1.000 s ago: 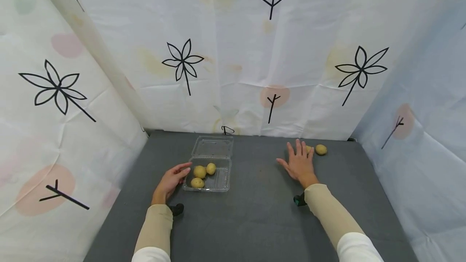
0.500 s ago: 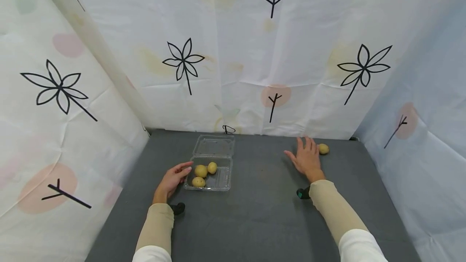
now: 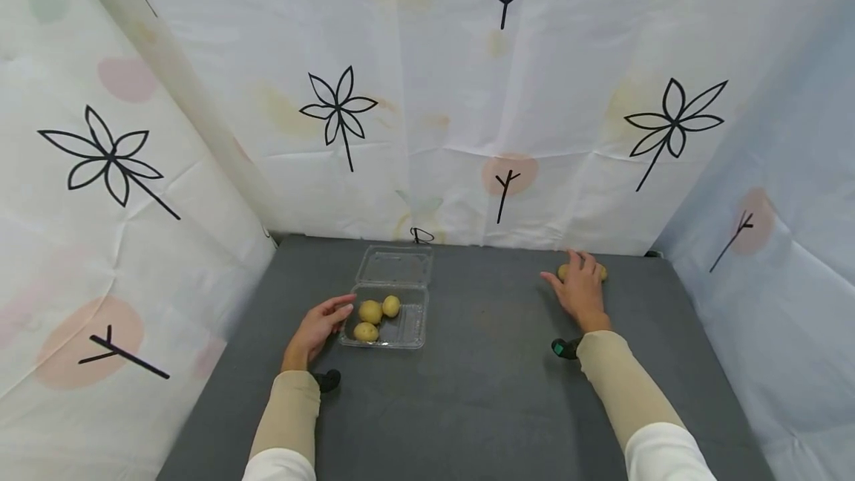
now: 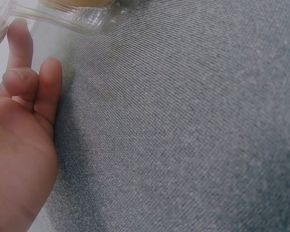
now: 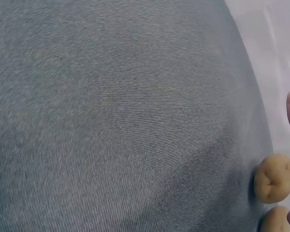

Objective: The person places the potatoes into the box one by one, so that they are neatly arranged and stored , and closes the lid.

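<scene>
A clear plastic clamshell container (image 3: 413, 338) stands with its lid (image 3: 394, 264) folded back, and 3 potatoes (image 3: 370, 311) lie in the left part of its base. My left hand (image 3: 318, 329) is at the container's left side, with relaxed fingers touching the rim (image 4: 94, 26). On the far right of the table, my right hand (image 3: 582, 292) hovers over two more potatoes, its thumb spread and fingers loosely bent. One potato (image 5: 274, 179) shows whole in the right wrist view, the other (image 5: 275, 220) partly behind a fingertip. In the head view, the hand partly covers both.
Grey cloth covers the table (image 3: 467, 392). A patterned white curtain (image 3: 441, 95) hangs along the far edge, with further curtain panels on the left and right. A small black loop (image 3: 421, 234) shows at the back edge. Dark wrist cameras (image 3: 566, 348) sit on both wrists.
My right hand has moved rightward across the two potatoes, so the left one shows again beside its thumb side. My left hand stays at the container.
</scene>
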Action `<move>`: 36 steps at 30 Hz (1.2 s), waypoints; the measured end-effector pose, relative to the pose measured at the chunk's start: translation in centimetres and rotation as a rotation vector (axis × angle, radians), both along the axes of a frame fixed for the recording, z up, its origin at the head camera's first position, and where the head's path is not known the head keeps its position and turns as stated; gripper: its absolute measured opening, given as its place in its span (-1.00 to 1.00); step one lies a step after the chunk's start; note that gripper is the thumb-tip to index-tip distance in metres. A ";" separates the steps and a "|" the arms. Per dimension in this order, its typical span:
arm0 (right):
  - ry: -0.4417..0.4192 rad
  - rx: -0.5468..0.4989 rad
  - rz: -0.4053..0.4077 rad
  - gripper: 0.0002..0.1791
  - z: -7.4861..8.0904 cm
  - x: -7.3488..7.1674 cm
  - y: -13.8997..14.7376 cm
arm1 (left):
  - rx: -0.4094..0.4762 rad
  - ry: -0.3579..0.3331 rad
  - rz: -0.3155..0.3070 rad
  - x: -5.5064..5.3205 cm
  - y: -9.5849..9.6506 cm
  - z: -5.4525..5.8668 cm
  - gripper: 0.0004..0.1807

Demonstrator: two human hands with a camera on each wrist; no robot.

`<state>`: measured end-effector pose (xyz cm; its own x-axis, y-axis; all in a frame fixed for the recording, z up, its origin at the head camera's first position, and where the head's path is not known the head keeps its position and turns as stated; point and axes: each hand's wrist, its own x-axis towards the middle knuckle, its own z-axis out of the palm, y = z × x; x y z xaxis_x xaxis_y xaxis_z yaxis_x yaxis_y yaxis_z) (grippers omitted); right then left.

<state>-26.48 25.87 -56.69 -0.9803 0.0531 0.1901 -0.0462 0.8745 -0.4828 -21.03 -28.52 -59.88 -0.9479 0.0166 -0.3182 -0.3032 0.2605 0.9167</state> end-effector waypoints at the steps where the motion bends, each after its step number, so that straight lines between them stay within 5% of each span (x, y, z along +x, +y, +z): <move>1: -0.005 -0.013 -0.020 -0.12 -0.1 -0.1 0.0 | 0.000 0.003 0.000 0.0 0.0 0.0 -0.48; 16: -0.072 -0.325 -0.199 -0.17 -0.7 0.0 0.3 | 0.005 0.004 0.004 -0.1 -0.1 0.0 -0.49; 36: -0.039 -0.450 -0.250 -0.18 -1.4 -0.5 0.0 | -0.003 0.012 0.021 -0.2 0.2 -0.3 -0.51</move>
